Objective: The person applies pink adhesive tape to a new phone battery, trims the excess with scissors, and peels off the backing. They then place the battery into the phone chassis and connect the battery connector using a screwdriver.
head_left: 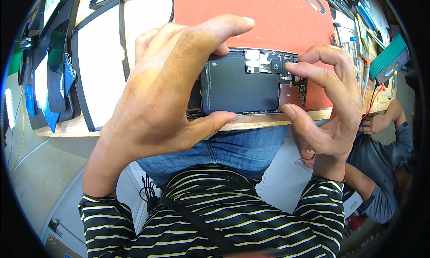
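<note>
An opened smartphone lies lengthwise at the table's front edge, its dark battery and inner parts exposed. My left hand grips its left end, with the thumb along the near edge and a finger at the far edge. The left index finger is raised over the mat. At the right end, my right hand holds the phone between the thumb at the near corner and fingertips at the far corner. The left hand covers part of the phone's left end.
Under the phone spreads a red mat with small metal pieces at its far right. A white tray with black rim lies left. Tools and a teal comb-like object crowd the right. Another person sits at right.
</note>
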Tool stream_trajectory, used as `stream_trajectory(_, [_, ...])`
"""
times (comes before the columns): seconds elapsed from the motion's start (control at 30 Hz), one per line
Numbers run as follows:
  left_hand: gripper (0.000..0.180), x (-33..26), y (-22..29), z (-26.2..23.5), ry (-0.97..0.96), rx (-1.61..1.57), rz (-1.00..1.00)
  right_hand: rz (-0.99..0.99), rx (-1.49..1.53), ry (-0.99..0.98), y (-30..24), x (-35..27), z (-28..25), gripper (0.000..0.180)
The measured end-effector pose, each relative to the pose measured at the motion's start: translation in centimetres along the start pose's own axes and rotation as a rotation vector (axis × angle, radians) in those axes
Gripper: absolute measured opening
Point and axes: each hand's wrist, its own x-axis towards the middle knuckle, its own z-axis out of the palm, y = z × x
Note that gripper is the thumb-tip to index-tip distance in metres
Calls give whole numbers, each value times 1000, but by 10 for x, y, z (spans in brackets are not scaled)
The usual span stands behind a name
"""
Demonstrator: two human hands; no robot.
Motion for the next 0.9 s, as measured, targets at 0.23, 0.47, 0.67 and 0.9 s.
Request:
stream_trajectory(0.23, [100,-1,1,-1,10,26,16,5,-12,-45,-4,2,2,52])
stream_trajectory(0.47, [102,-4,-1,0,12,4,3,-39,-60,-77,-7,9,5,51])
stream_trajectory(0.67, [101,-4,-2,1,37,1,35,-87,-69,-119,-8,18,9,47])
stream_trajectory(0.9, [99,-4,-2,2,37,29,54,-72,-24,-65,-6,22,12,45])
